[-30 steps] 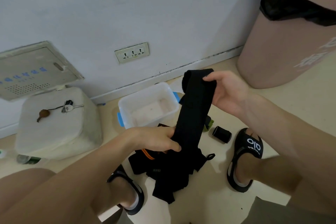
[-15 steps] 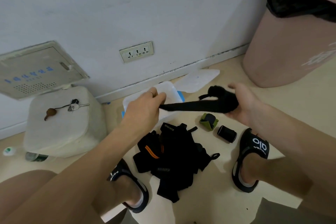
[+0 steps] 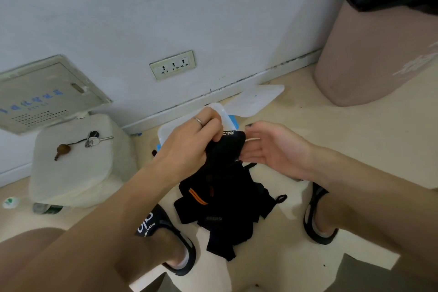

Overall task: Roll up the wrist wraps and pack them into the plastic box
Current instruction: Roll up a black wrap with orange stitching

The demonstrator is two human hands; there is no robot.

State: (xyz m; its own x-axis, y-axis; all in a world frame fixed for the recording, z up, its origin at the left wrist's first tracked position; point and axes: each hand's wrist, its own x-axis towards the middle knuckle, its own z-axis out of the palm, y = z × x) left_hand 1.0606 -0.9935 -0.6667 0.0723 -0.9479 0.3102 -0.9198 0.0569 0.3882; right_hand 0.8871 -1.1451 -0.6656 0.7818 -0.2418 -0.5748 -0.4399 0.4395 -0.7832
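Half a second earlier the black fabric wrist wrap was stretched flat between both hands, well apart; now the hands have drawn together at the centre of the frame and the wrap is bunched between them, a white logo showing on its top edge; the left hand, a ring on one finger, curls its fingers over the wrap's upper end and pinches it, though the fingertips themselves are buried in the cloth; the right hand lies palm-up just beside the wrap with its fingers straight and relaxed, touching the fabric's right side; whether the wrap is partly rolled cannot be told, since the left hand covers it; the translucent plastic box with blue latches sits on the floor behind the hands, mostly hidden by them, so its inside cannot be seen; its clear flat lid lies against the skirting at upper centre; below the hands a heap of black wrist wraps with an orange stripe rests on the beige floor between two black sandals; a large pinkish bin at upper right is cut off by the frame; a white foam block at the left carries keys.
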